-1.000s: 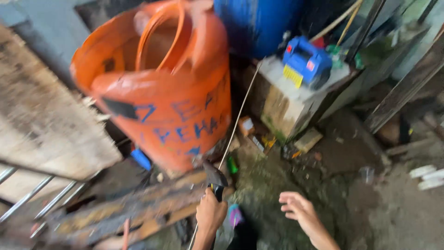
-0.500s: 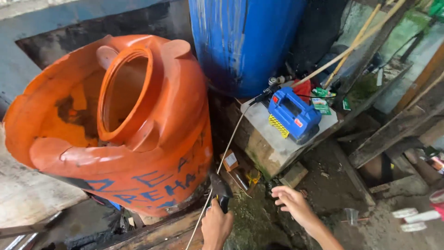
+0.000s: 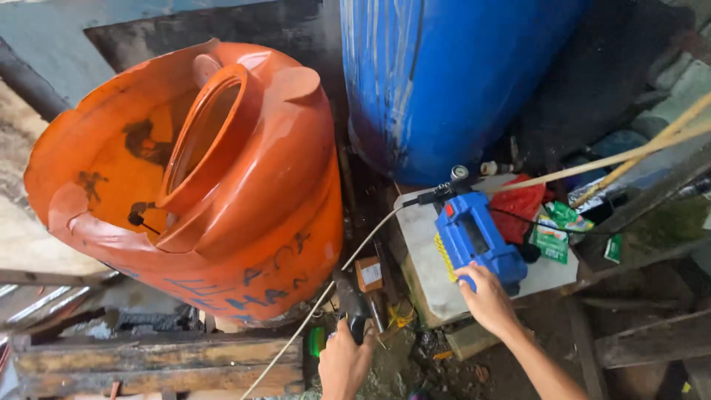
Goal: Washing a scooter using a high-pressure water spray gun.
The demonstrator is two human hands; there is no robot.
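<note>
Head view, looking down into a cluttered, dirty corner. Left hand (image 3: 344,364) is closed around the black grip of a spray gun (image 3: 350,302), held at bottom centre with the gun body pointing up. A thin pale hose (image 3: 326,296) is seen running from bottom left past the gun and up to a black fitting at the top of the blue pump unit (image 3: 478,243).

Right hand (image 3: 485,296) is laid on the lower front corner of the blue pump unit, fingers curled loosely over its edge; whether it is actually gripped cannot be told. The unit is seated on a pale slab (image 3: 433,255) set on a low block, near the slab's front edge. A small round gauge (image 3: 459,172) is seen at the slab's rear edge, just by the hose fitting.

A red bag (image 3: 522,204) and green sachets (image 3: 555,230) are lying just right of the pump, toward the slab's right edge. Two pale sticks (image 3: 629,155) are slanted across the upper right.

An orange plastic tank (image 3: 222,192), cracked and tilted with its round opening facing up and left, is filling the left half. A blue drum (image 3: 452,74) is standing upright behind the slab. A small cardboard box (image 3: 368,274) is lying on the ground between tank and slab. Weathered wooden planks (image 3: 155,367) are lying at bottom left.
</note>
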